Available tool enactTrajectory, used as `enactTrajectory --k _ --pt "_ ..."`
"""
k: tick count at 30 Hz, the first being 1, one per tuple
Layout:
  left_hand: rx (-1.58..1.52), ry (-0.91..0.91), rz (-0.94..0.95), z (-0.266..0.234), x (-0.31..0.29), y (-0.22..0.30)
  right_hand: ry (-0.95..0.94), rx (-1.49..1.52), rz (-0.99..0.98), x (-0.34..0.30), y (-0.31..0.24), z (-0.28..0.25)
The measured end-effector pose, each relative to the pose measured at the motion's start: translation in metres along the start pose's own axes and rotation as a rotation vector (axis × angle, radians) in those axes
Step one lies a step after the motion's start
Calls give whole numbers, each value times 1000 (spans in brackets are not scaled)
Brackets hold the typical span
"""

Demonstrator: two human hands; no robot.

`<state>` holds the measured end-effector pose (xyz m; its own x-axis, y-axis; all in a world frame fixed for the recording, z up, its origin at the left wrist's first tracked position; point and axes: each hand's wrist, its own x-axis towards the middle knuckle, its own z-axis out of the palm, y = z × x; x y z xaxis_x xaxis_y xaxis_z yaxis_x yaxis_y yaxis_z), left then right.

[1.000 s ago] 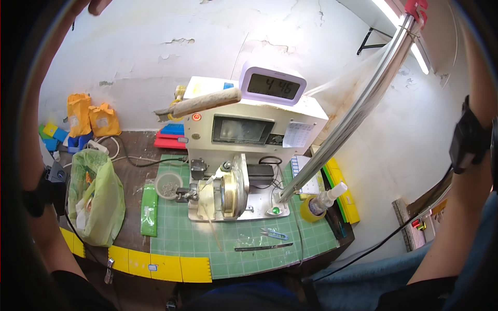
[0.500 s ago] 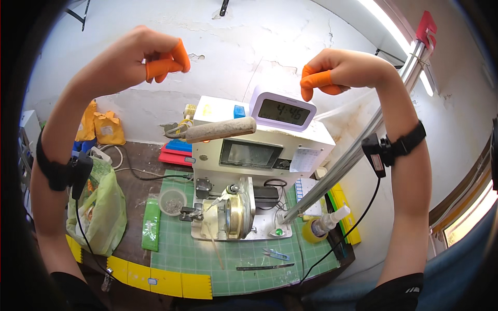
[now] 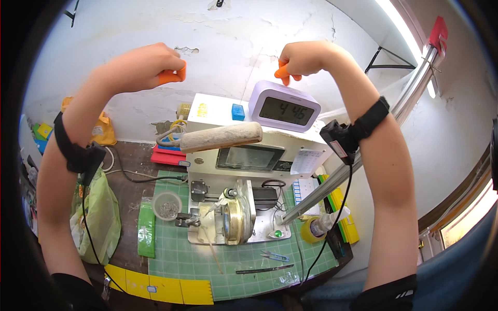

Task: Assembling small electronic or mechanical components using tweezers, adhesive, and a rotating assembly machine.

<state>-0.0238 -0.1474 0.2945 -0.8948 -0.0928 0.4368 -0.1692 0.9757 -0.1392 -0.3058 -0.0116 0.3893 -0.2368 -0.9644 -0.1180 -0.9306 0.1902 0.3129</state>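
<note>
High in front of the pale wall, my left hand (image 3: 148, 66) is curled into a closed pinch, with orange rubber finger cots on the thumb and finger. My right hand (image 3: 306, 59), also in orange cots, pinches downward just above the lilac digital clock (image 3: 286, 106). Whatever either pinch may hold is too small or hidden to make out. Below and between the hands stands a white bench machine (image 3: 207, 166) with a dark screen and the clock on top. A worn wooden-looking handle (image 3: 222, 137) sticks out across its front. A brass-coloured ring (image 3: 237, 222) sits on its base.
On the green cutting mat (image 3: 192, 280) lie blue thread snips (image 3: 275, 256) and thin black tweezers (image 3: 264, 269). A round dish (image 3: 167, 206) and green box (image 3: 147, 228) stand left, beside a plastic bag (image 3: 98, 223). A metal post (image 3: 311, 194) slants up right, near a spray bottle (image 3: 316, 228).
My left hand has turned, hiding more of its fingers, and sits slightly lower. My right hand has moved left, over the clock. The view has shifted a little.
</note>
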Motion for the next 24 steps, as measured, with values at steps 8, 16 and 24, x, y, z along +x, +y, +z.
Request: enactTrajectory --k 8,16,24 --pt "-31 38 -103 26 31 -6 94 22 5 33 -3 3" --pt "-53 81 -96 45 47 -21 418 -89 28 67 7 8" --pt "-106 62 -91 55 43 -31 412 577 128 80 49 -4"
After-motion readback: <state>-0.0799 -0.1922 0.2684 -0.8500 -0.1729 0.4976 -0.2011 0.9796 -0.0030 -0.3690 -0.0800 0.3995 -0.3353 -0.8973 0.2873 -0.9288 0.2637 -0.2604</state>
